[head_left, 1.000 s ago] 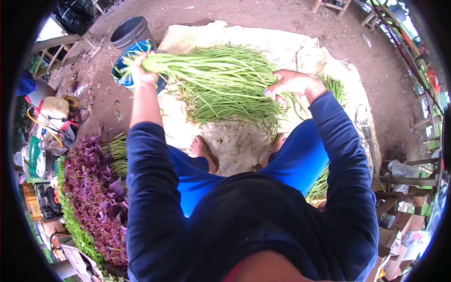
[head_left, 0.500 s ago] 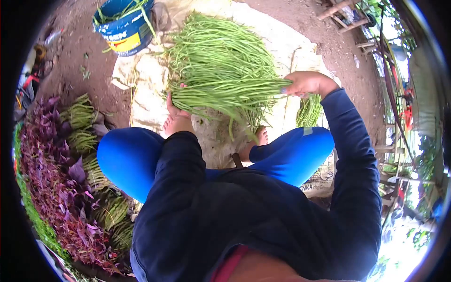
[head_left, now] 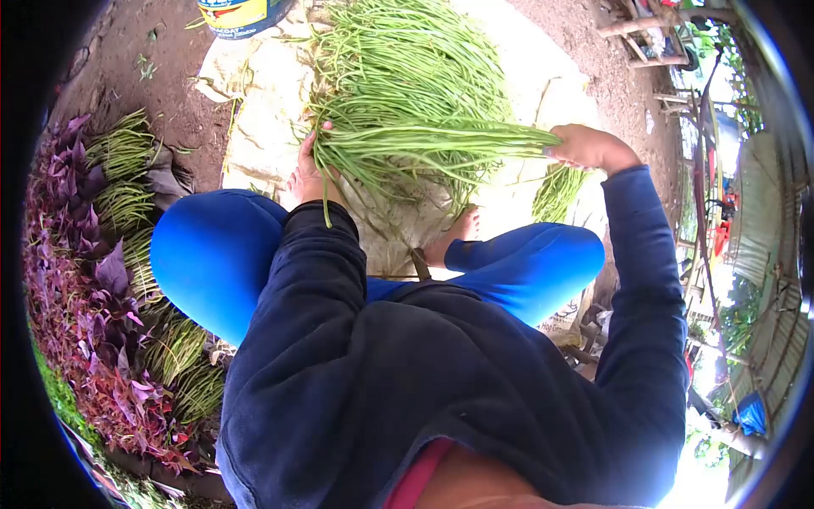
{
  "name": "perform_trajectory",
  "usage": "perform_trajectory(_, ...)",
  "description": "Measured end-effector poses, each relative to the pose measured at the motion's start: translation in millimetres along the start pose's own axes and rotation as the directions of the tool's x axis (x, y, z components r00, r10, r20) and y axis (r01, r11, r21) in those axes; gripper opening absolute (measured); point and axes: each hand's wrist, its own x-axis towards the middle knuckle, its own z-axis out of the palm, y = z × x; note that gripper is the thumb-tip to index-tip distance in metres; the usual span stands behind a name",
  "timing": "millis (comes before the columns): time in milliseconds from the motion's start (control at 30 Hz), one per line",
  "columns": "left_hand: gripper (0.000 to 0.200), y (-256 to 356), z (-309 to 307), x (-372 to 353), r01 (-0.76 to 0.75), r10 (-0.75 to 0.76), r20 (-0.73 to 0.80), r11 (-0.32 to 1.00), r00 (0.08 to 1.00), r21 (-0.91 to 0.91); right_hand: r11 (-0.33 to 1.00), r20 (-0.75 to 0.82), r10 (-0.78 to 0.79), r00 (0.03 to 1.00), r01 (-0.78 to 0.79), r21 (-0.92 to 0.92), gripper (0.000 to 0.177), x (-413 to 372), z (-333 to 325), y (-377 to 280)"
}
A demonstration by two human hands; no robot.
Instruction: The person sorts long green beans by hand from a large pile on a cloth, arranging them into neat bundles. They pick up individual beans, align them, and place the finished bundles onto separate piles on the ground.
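Note:
A large heap of long green beans lies on pale sacking. Across the near side of the heap stretches a bunch of beans. My right hand is closed round its right end. At the other end, my left hand is against the bunch with the thumb up; its fingers are mostly behind the beans, so its grip is unclear. One bean hangs down over my left wrist. A smaller bean bundle rests on the sacking below my right hand.
A blue bucket stands at the upper left. Tied green bundles and purple leafy plants lie along the left. My bent knees flank the sacking. A wooden frame is at the upper right.
The view has shifted, with the bucket now higher and partly cut off. My right hand has moved a little right, and the bunch is drawn straighter and narrower between my hands.

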Motion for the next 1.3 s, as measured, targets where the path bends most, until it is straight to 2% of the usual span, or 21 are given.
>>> perform_trajectory(33, 0.030, -0.9, -4.2, 4.7, -0.005, 0.005, -0.001, 1.000, 1.000, -0.005, 1.000, 0.001, -0.001, 1.000, 0.001, -0.007, 0.021, -5.0, -1.8, -2.3)
perform_trajectory(100, 0.027, -3.5, -13.5, 11.3, -0.089, 0.084, -0.109, 0.995, 0.991, -0.044, 0.874, 0.133, -0.200, 0.971, 0.115, 0.473, 0.021, -17.6, 1.3, 1.1)
perform_trajectory(133, 0.023, -1.9, -15.6, 10.4, -0.060, 0.055, -0.086, 0.997, 0.995, -0.052, 0.957, 0.112, -0.102, 0.989, 0.067, 0.281, 0.026, -17.1, -2.3, 1.8)
perform_trajectory(233, 0.018, -4.4, -18.9, 17.4, -0.069, 0.045, -0.163, 0.987, 0.986, -0.144, 0.986, 0.037, -0.065, 0.997, 0.059, 0.157, 0.029, -38.7, -5.1, -2.2)
perform_trajectory(267, 0.014, -5.8, -8.4, 9.5, -0.097, 0.083, -0.184, 0.993, 0.979, -0.069, 0.934, 0.075, -0.156, 0.985, 0.122, 0.334, 0.027, -50.0, -4.3, -1.8)
perform_trajectory(300, 0.014, -6.1, -14.1, 9.6, -0.082, 0.069, -0.186, 0.995, 0.980, -0.060, 0.930, 0.076, -0.150, 0.986, 0.115, 0.350, 0.027, -55.7, -4.1, 1.2)
perform_trajectory(367, 0.014, -3.3, -29.8, 22.3, -0.035, 0.021, -0.133, 0.994, 0.991, -0.100, 0.995, -0.030, -0.014, 0.999, 0.017, 0.102, 0.026, -62.4, -8.9, 11.2)
perform_trajectory(400, 0.013, -2.7, -33.7, 24.8, 0.002, -0.005, -0.043, 0.998, 0.999, -0.064, 0.998, -0.048, -0.027, 0.998, 0.030, 0.064, 0.027, -62.9, -7.3, 20.6)
perform_trajectory(433, 0.013, -3.3, -29.7, 23.0, 0.011, -0.013, -0.041, 0.998, 0.999, -0.058, 0.997, -0.050, -0.022, 0.999, 0.026, 0.073, 0.027, -70.9, -7.3, 21.6)
perform_trajectory(500, 0.012, -3.2, -20.4, 17.2, 0.032, -0.036, -0.136, 0.999, 0.990, -0.029, 0.904, 0.005, -0.144, 0.990, 0.129, 0.408, 0.032, -93.3, -4.5, 23.1)
perform_trajectory(533, 0.012, -2.5, -21.2, 19.3, 0.049, -0.050, -0.042, 0.998, 0.998, -0.033, 0.890, -0.033, -0.109, 0.993, 0.113, 0.441, 0.031, -94.9, -2.7, 31.5)
perform_trajectory(633, 0.007, 0.5, -22.6, 21.3, 0.104, -0.105, -0.092, 0.994, 0.990, -0.016, 0.935, -0.137, -0.093, 0.986, 0.134, 0.330, 0.032, -117.4, 1.6, 47.5)
perform_trajectory(700, 0.007, -1.2, -22.9, 20.5, 0.136, -0.135, -0.053, 0.990, 0.989, 0.031, 0.839, -0.090, -0.112, 0.990, 0.143, 0.525, 0.032, -136.0, 1.8, 63.5)
perform_trajectory(800, 0.011, 0.0, -36.6, 34.2, 0.142, -0.123, -0.182, 0.986, 0.976, 0.092, 0.863, -0.172, 0.019, 0.985, 0.071, 0.500, 0.030, -153.1, 8.2, 102.5)
perform_trajectory(933, 0.018, -3.0, -23.5, 25.6, 0.138, -0.066, -0.257, 0.952, 0.964, 0.273, 0.787, -0.174, 0.135, 0.975, 0.001, 0.616, 0.032, -177.8, 29.1, 162.8)
perform_trajectory(1033, 0.026, -8.9, 0.8, 16.5, 0.105, 0.068, -0.428, 0.924, 0.901, 0.369, 0.703, -0.185, 0.248, 0.951, -0.045, 0.710, 0.035, -194.9, 51.9, 227.4)
perform_trajectory(1100, 0.028, -11.5, 4.9, 13.1, 0.074, 0.158, -0.428, 0.876, 0.890, 0.476, 0.628, -0.227, 0.370, 0.901, -0.062, 0.776, 0.034, -206.9, 70.1, 266.0)
perform_trajectory(1133, 0.028, -14.2, 8.7, 10.7, 0.091, 0.144, -0.420, 0.866, 0.896, 0.491, 0.674, -0.291, 0.427, 0.856, -0.086, 0.734, 0.036, -213.5, 78.8, 285.4)
perform_trajectory(1167, 0.029, -14.1, 13.5, 7.0, 0.089, 0.176, -0.446, 0.854, 0.877, 0.513, 0.595, -0.229, 0.471, 0.852, -0.115, 0.795, 0.036, -224.4, 83.7, 311.4)
perform_trajectory(1233, 0.029, -11.9, 20.1, 2.8, 0.091, 0.218, -0.465, 0.827, 0.858, 0.555, 0.631, -0.279, 0.569, 0.774, -0.192, 0.752, 0.032, -236.6, 97.6, 374.0)
perform_trajectory(1300, 0.029, -11.4, 19.6, 3.2, 0.087, 0.237, -0.487, 0.828, 0.841, 0.554, 0.546, -0.267, 0.664, 0.698, -0.210, 0.811, 0.029, -257.3, 107.6, 420.3)
